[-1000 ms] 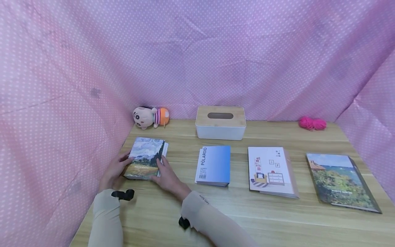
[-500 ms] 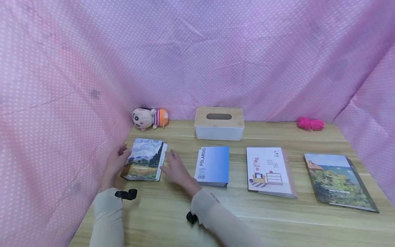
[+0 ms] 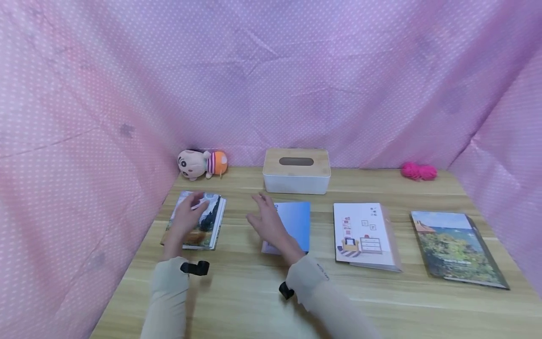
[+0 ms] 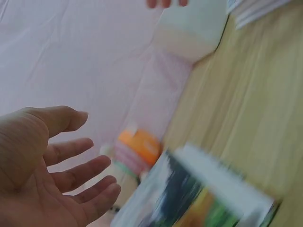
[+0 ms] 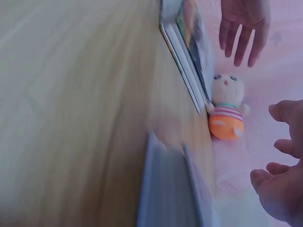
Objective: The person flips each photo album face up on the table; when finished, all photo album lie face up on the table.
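Observation:
A photo album with a painted landscape cover (image 3: 207,226) lies at the left of the table. Over it hovers my left hand (image 3: 186,219), fingers loosely spread and holding nothing. In the left wrist view that hand (image 4: 61,165) is apart from the album (image 4: 189,198). My right hand (image 3: 273,226) hangs above the left part of a blue Polaroid album (image 3: 298,221), hiding most of its lettering. The right wrist view has the right hand (image 5: 284,165) with relaxed fingers, beside the blurred, thick edge of the Polaroid album (image 5: 170,194).
Farther right lie a white album with furniture drawings (image 3: 360,235) and a seaside-painting photo album (image 3: 459,249). Along the back are a plush doll (image 3: 203,164), a tissue box (image 3: 296,174) and pink yarn (image 3: 418,171). A dotted pink curtain (image 3: 296,84) surrounds the wooden table (image 3: 237,292).
Both hands have let go of the landscape album and lifted. They have moved right, the right one to over the Polaroid album, the left one to over the landscape album.

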The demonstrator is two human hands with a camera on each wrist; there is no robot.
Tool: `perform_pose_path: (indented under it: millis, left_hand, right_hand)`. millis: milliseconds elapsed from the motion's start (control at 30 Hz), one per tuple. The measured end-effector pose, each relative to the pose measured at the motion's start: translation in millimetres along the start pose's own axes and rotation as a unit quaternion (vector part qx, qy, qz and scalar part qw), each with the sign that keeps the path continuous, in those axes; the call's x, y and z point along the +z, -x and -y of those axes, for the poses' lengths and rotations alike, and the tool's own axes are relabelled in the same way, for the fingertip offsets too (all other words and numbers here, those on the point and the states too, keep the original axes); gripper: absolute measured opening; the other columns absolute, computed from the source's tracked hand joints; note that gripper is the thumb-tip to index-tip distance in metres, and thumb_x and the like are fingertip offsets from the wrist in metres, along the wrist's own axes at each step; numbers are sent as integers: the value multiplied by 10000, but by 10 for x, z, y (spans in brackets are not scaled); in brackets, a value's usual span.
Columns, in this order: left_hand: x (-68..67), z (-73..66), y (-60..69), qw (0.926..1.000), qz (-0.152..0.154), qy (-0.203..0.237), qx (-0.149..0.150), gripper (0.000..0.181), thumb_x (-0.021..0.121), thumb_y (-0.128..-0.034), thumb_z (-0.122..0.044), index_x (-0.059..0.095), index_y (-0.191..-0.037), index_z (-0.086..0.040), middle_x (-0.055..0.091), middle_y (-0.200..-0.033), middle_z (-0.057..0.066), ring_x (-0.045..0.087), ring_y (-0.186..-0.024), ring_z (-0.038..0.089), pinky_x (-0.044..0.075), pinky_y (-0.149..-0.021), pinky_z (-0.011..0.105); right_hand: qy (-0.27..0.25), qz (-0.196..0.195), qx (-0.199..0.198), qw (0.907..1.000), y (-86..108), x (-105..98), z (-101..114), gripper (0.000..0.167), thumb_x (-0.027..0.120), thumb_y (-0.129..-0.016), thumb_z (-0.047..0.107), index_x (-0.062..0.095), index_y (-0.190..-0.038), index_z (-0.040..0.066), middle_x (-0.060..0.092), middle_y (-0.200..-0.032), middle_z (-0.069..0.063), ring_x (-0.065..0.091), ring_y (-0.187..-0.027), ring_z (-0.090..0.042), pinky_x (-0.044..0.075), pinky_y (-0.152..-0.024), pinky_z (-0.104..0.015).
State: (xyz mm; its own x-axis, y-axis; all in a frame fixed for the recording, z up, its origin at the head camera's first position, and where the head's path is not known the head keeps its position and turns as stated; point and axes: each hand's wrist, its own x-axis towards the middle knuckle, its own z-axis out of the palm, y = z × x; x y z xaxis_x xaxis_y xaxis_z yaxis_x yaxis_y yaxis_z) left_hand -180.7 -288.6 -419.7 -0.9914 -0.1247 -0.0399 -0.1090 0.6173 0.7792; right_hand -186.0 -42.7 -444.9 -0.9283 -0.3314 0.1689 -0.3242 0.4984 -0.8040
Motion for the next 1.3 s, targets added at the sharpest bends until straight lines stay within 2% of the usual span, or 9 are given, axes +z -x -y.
perform_pose_path:
  millis: [167, 300, 400, 533, 700, 767, 867, 1033, 1300]
  left_hand:
    - [334, -119, 13, 9985, 439, 241, 217, 513, 521, -990, -288, 406, -1423, -39, 428, -1452, 184, 402, -1332, 366, 357, -1087, 503]
    - [608, -181, 37, 9943, 809, 515, 471, 494, 545, -979, -247, 427, -1408, -31, 449, -1436, 190, 448, -1298, 367, 385, -1064, 500]
    - [797, -232, 57, 9918, 1058, 431, 582, 498, 559, -972, -252, 438, -1407, -43, 480, -1414, 177, 492, -1266, 349, 415, -1044, 483]
    - [1033, -281, 81, 9893, 1288, 298, 622, 519, 572, -962, -251, 427, -1425, -65, 501, -1399, 162, 524, -1239, 329, 427, -1038, 471]
    - [1273, -326, 121, 9840, 1647, 319, 598, 586, 607, -937, -300, 399, -1453, -119, 490, -1414, 123, 508, -1254, 294, 408, -1057, 467]
    - [1340, -357, 143, 9813, 1816, 232, 602, 617, 616, -926, -343, 388, -1462, -140, 475, -1425, 106, 486, -1275, 279, 398, -1068, 461]
    - [1417, -396, 162, 9796, 1911, 15, 624, 624, 614, -927, -358, 382, -1466, -145, 464, -1418, 104, 471, -1275, 270, 396, -1070, 460]
    - [1470, -402, 175, 9812, 1804, -282, 625, 585, 605, -941, -311, 395, -1460, -145, 460, -1388, 104, 482, -1220, 247, 422, -1040, 439]
    - [1512, -378, 155, 9836, 1730, -157, 481, 583, 618, -936, -282, 401, -1461, -149, 451, -1380, 92, 480, -1188, 237, 426, -1032, 437]
  right_hand:
    - [160, -310, 36, 9994, 71, -211, -98, 582, 645, -909, 231, 420, -1428, 92, 290, -1536, -128, 345, -1386, -317, 360, -1095, -479]
    - [247, -464, 338, 9980, 149, -367, -198, 571, 641, -912, 233, 429, -1428, 113, 279, -1544, -119, 297, -1415, -302, 306, -1132, -474]
    - [213, -594, 565, 9964, 210, -471, -290, 572, 632, -915, 210, 417, -1434, 104, 258, -1551, -128, 261, -1431, -299, 282, -1142, -483]
    - [198, -844, 866, 9925, 317, -568, -445, 627, 617, -917, 211, 345, -1471, 102, 241, -1557, -131, 234, -1443, -293, 257, -1155, -480]
    - [-1, -858, 1548, 9842, 498, -589, -637, 739, 567, -935, 288, 163, -1533, 128, 171, -1585, -104, 187, -1461, -285, 221, -1168, -477]
    - [-157, -787, 1709, 9820, 571, -580, -696, 743, 550, -945, 297, 135, -1538, 126, 174, -1584, -105, 197, -1458, -292, 229, -1161, -489]
    - [-365, -680, 1766, 9813, 651, -550, -772, 719, 524, -965, 309, 133, -1542, 134, 202, -1580, -107, 222, -1451, -300, 242, -1153, -497]
    - [-622, -594, 1857, 9788, 703, -492, -805, 698, 489, -983, 334, 116, -1548, 164, 187, -1596, -77, 201, -1460, -292, 226, -1156, -495]
    - [-800, -601, 2103, 9725, 701, -512, -809, 677, 477, -987, 293, 117, -1550, 185, 184, -1595, -93, 183, -1462, -310, 212, -1160, -501]
